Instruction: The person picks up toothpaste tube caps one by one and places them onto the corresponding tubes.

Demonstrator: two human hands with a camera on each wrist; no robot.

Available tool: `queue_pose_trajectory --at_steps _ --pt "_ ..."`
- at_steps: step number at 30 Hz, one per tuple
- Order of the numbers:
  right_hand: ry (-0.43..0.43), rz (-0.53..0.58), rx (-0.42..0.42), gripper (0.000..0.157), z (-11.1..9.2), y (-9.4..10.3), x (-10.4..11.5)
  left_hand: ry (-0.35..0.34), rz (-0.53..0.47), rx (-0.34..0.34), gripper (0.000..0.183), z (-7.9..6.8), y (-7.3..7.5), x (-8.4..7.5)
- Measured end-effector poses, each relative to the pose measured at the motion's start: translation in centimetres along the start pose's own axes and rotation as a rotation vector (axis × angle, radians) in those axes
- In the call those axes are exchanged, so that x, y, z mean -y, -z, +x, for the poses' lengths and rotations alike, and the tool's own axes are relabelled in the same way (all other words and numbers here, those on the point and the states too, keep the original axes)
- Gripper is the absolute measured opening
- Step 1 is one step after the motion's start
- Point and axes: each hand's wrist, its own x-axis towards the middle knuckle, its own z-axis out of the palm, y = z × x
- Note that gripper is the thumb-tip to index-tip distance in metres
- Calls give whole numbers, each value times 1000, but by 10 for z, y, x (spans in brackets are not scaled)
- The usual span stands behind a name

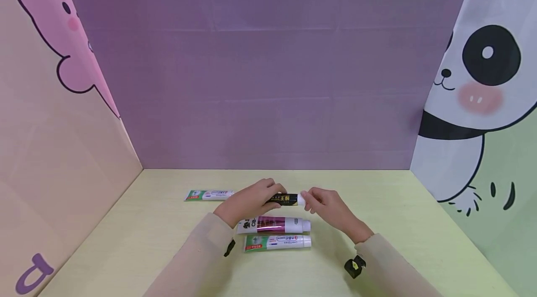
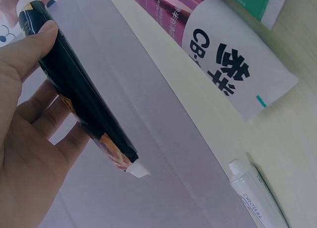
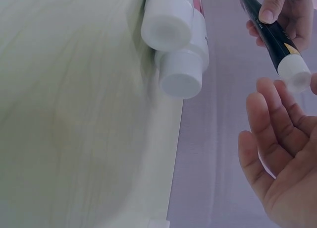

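A black toothpaste tube (image 1: 287,199) with a white cap (image 3: 294,73) lies across the left hand (image 1: 256,199), which grips its body between thumb and fingers. In the left wrist view the tube (image 2: 79,84) appears raised off the table. At its capped end the right hand (image 1: 329,206) pinches the cap between thumb and fingertips, while its other fingers (image 3: 265,129) are loosely bent. Nearer the person lie a purple-and-white toothpaste tube (image 1: 272,225) and a green-and-white toothpaste tube (image 1: 277,243), their caps pointing right.
Another green-and-white toothpaste tube (image 1: 208,195) lies left of the left hand, partly hidden by it. The pale wooden table (image 1: 147,231) ends at a purple back wall (image 1: 272,78). Side walls with cartoon prints, including a panda (image 1: 474,101), stand left and right.
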Motion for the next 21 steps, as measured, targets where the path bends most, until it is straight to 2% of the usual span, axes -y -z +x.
queue_pose_trajectory --at_steps 8,13,16,21 --pt "-9 0 15 38 1 -1 -1 10 7 10 34 0 -1 1" --pt "-5 9 10 32 -1 0 0 13 -3 17 34 0 -1 1" --pt "34 23 -5 26 -1 0 0 9 -9 15 33 0 0 1" --pt "133 7 -30 26 -2 -2 1 -6 -5 1 32 1 0 2"
